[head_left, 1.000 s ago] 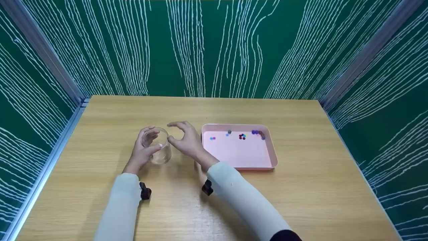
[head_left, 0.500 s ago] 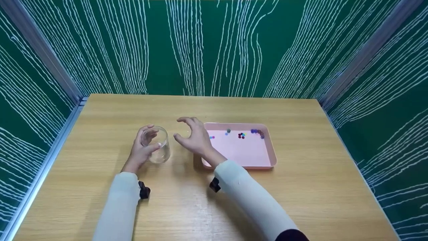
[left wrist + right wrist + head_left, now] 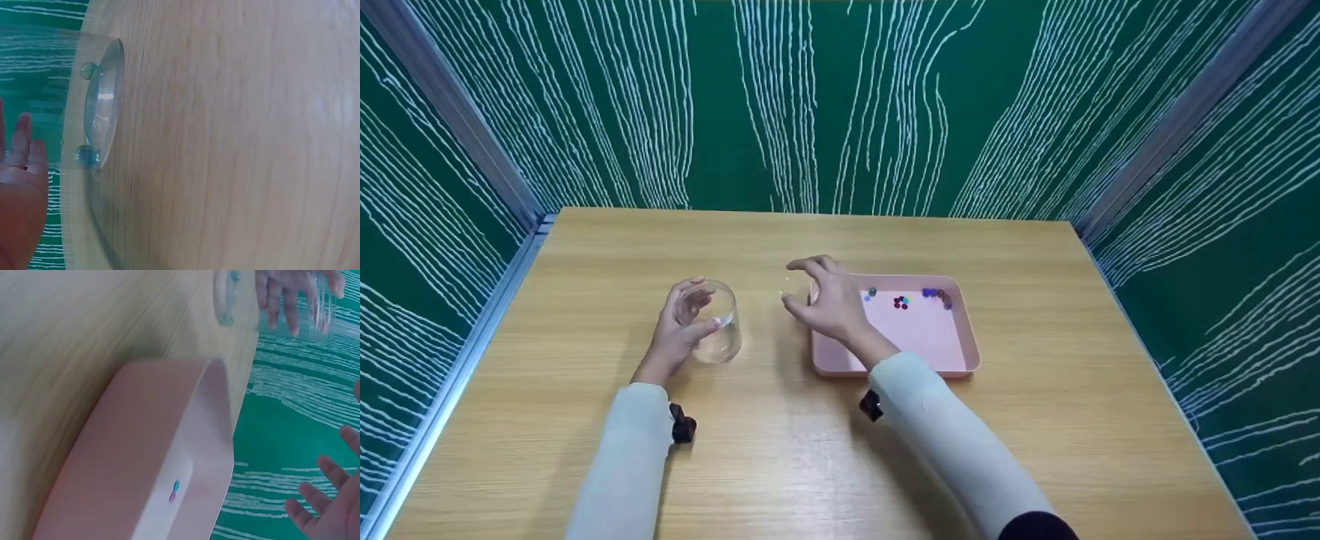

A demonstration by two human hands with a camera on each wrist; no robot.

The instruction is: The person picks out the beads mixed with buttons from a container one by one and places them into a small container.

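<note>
Gripping the glass jar with curled fingers, your left hand is holding it upright at nine o'clock from your right hand, which is hovering over the nine o'clock end of the pink tray, thumb and fingers curving wide apart; whether they're pinching anything clear, I cannot tell. You're probably working best by bracing the jar and clearing the tray's raised rim. Loose beads are lying toward three o'clock; the table is giving room toward six, its edge bounding twelve.
</note>
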